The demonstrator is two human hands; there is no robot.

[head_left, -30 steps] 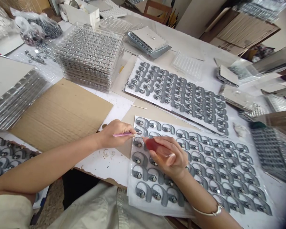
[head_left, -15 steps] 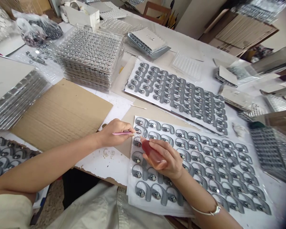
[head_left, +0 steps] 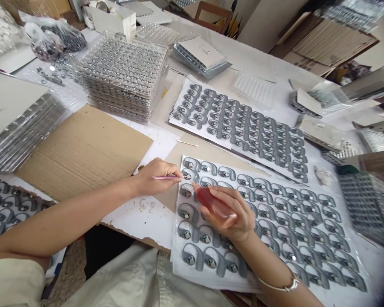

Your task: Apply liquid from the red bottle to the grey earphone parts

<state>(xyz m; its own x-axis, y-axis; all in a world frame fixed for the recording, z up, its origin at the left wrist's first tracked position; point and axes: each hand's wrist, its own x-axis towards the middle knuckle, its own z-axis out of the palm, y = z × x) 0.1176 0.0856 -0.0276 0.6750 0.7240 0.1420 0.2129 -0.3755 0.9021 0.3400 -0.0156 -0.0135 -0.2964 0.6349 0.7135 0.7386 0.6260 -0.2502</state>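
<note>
My left hand point(head_left: 156, 177) pinches a thin pink tool point(head_left: 161, 177), possibly tweezers, its tip over a piece in the second row at the left edge of the near sheet point(head_left: 192, 279). That white sheet carries rows of grey curved shapes, each with a small shiny metal piece. My right hand point(head_left: 232, 213) is wrapped round a soft squeeze bottle point(head_left: 216, 207) of reddish liquid, tilted so that its nozzle points at the sheet's upper left, close to the pink tool's tip. Whether the nozzle touches a piece I cannot tell.
A second sheet of similar pieces point(head_left: 240, 128) lies behind. Brown cardboard point(head_left: 89, 153) is at left, with a tall stack of clear trays point(head_left: 124, 76) beyond. A thin stick point(head_left: 188, 143) lies mid-table. More trays point(head_left: 16, 119) stand far left; bags of small parts point(head_left: 56, 40) lie at the back.
The squeeze bottle and my right hand have shifted slightly right, and the nozzle has moved right too. My left hand stays almost in place with the pink tool.
</note>
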